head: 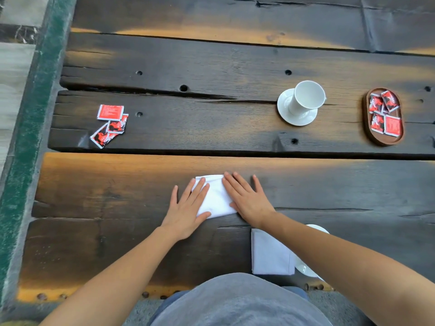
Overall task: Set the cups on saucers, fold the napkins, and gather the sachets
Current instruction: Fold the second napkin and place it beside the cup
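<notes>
A white napkin (215,196), folded small, lies on the near plank. My left hand (188,208) presses flat on its left side and my right hand (247,198) presses flat on its right side, fingers straight. A second folded napkin (270,252) lies nearer to me, beside a white saucer (306,269) mostly hidden under my right forearm. A white cup (307,96) stands on a saucer (286,111) further back. Three red sachets (109,123) lie loose at the left. Several more sachets (383,114) sit in an oval wooden tray (367,128) at the right.
The dark wooden table (211,55) is made of thick planks with gaps and bolt holes. Its left edge borders a green-edged stone floor (28,114). My grey shirt fills the bottom of the view.
</notes>
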`<state>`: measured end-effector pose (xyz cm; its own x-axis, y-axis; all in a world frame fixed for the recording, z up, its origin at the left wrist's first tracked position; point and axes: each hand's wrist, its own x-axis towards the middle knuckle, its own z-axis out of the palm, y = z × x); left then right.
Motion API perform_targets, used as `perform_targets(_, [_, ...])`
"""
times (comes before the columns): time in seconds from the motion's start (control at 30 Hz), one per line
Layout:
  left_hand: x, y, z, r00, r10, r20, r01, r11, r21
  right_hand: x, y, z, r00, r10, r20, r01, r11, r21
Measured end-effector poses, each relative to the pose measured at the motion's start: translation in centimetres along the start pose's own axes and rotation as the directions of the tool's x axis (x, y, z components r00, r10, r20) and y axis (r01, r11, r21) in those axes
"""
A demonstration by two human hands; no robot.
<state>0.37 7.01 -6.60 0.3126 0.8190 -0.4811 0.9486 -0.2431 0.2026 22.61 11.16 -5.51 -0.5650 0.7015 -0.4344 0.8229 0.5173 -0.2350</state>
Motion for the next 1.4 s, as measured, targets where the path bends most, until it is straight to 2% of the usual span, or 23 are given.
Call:
perform_targets(0.2, [0.2, 0.0, -0.5, 0.999, 0.0, 0.047, 0.001, 1.0, -0.017, 0.2, -0.3, -0.1, 0.998, 0.038, 0.052, -0.037, 0.999, -0.007])
perform_targets(0.43, [0.1, 0.6, -1.1, 0.999, -0.008, 0.036, 0.008, 1.0, -0.01, 0.3, -1.0, -1.0, 0.993, 0.073, 0.097, -0.075, 0.997, 0.02])
perform_targets(0.53, [-0.5, 0.8, -1.6, 1.0, 0.001, -0.011, -0.001, 0.999, -0.037, 0.4, -1.9, -2.0, 0.989, 0.143, 0.036, -0.147, 0.958, 0.246])
perform_targets(0.6, [-1.0, 1.1, -1.9, 0.99, -0.051, -0.132, 0.024, 0.98, -0.199, 0.5, -2.0, -2.3, 0.954, 0.296, -0.045, -0.23, 0.822, 0.521])
perform_targets(0.67, [-1.4, 1.7, -2.2, 0.936, -0.239, -0.258, 0.089, 0.87, -0.484, 0.6, -1.8, -2.5, 0.885, 0.464, -0.03, -0.302, 0.624, 0.72])
perform_targets(0.7, [-1.5, 2.0, -2.5, 0.899, -0.355, -0.255, 0.123, 0.765, -0.633, 0.7, -1.6, -2.5, 0.853, 0.522, 0.01, -0.335, 0.532, 0.778])
perform_targets(0.77, [-1.6, 2.6, -3.0, 0.842, -0.525, -0.128, 0.185, 0.503, -0.844, 0.7, -1.1, -2.3, 0.803, 0.587, 0.108, -0.393, 0.384, 0.836])
perform_targets(0.83, [-1.6, 3.0, -3.5, 0.812, -0.583, -0.003, 0.231, 0.325, -0.917, 0.7, -0.8, -1.8, 0.773, 0.61, 0.171, -0.421, 0.291, 0.859])
perform_targets(0.97, [-1.4, 3.1, -4.1, 0.787, -0.593, 0.172, 0.315, 0.146, -0.938, 0.6, -1.0, -1.5, 0.757, 0.608, 0.239, -0.423, 0.177, 0.889])
perform_targets(1.1, [-1.1, 3.2, -4.3, 0.765, -0.584, 0.272, 0.399, 0.098, -0.912, 0.5, -1.6, -1.7, 0.761, 0.575, 0.3, -0.437, 0.113, 0.892])
perform_targets(1.27, [-0.7, 3.0, -4.2, 0.753, -0.584, 0.303, 0.434, 0.096, -0.896, 0.7, -2.1, -1.7, 0.755, 0.568, 0.326, -0.484, 0.148, 0.863])
perform_targets(1.4, [-0.3, 3.3, -4.7, 0.755, -0.566, 0.331, 0.441, 0.064, -0.895, 0.8, -2.7, -2.1, 0.743, 0.574, 0.345, -0.486, 0.109, 0.867])
